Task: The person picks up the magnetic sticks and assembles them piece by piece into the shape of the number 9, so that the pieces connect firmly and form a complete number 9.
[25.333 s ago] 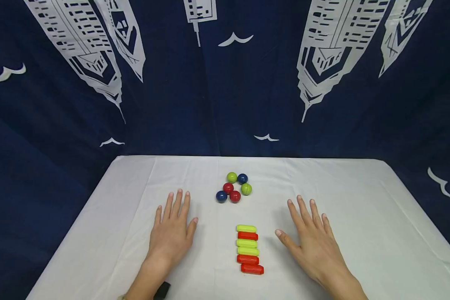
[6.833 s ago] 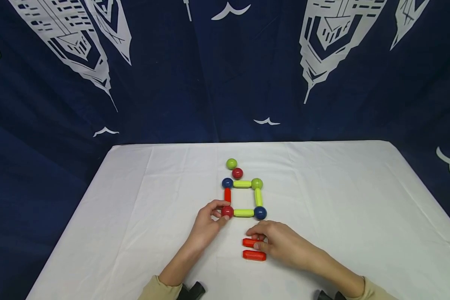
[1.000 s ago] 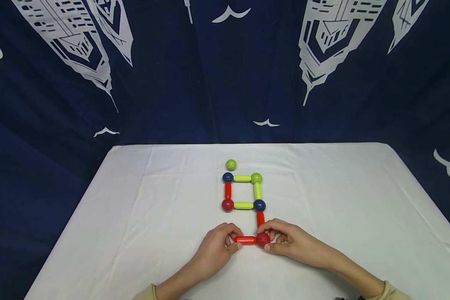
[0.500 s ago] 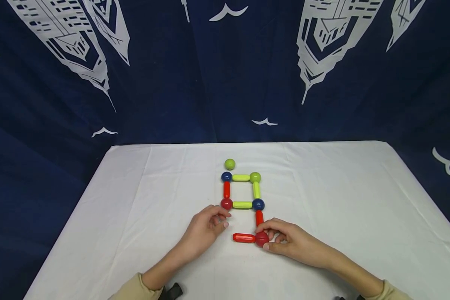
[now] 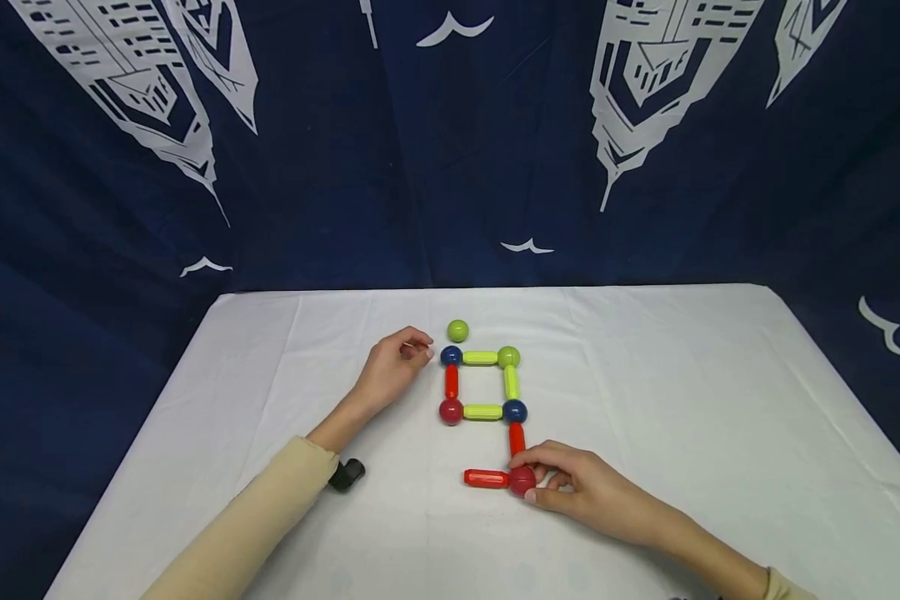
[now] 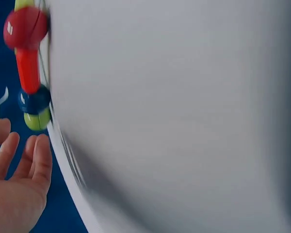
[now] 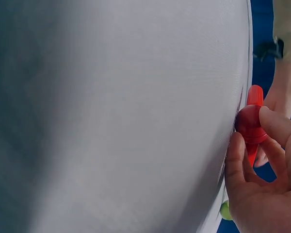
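Observation:
In the head view my left hand (image 5: 390, 371) is left of the blue ball (image 5: 452, 357), its fingers loosely bent and holding nothing. A loose green ball (image 5: 457, 331) lies just behind that blue ball. Yellow-green rods (image 5: 483, 412) and a red rod (image 5: 452, 382) join balls into a square. From the square's near right ball (image 5: 514, 411), another red rod (image 5: 517, 437) runs to a red ball (image 5: 522, 480). My right hand (image 5: 588, 492) pinches this red ball between thumb and fingers, also seen in the right wrist view. One more red rod (image 5: 486, 478) sticks out leftward from it.
A white cloth (image 5: 645, 375) covers the table, with a dark blue printed curtain (image 5: 420, 167) behind it. A black device (image 5: 347, 475) sits at my left wrist by the sleeve (image 5: 270, 508).
Earlier, separate balls and rods became the joined shape. Over the last second my left hand let go of the lower red rod and moved away toward the loose green ball; my right hand stayed.

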Tool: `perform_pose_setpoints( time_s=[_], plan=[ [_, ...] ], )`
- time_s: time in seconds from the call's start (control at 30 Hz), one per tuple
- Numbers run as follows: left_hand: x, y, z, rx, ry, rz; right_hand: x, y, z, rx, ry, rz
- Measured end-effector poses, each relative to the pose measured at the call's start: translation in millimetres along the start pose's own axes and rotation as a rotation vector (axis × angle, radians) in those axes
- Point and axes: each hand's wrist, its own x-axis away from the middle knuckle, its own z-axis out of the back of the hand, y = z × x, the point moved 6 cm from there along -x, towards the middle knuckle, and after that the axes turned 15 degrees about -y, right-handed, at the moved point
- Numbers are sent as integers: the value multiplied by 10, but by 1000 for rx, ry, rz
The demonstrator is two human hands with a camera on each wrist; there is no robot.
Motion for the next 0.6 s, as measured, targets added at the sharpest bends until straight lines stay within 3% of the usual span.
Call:
perform_pose_setpoints(
  time_s=[0.2,0.37,0.6],
  plan=[
    [-339,-103,-20,123,6,62,-2,4,-16,-12,-3,-18],
    [-509,-118,-93,211,-5,37,3,11,-18,-8,3,-17],
    [-611,-39,-182,106,-87,40,8,4,-2,2,13,2]
  ],
)
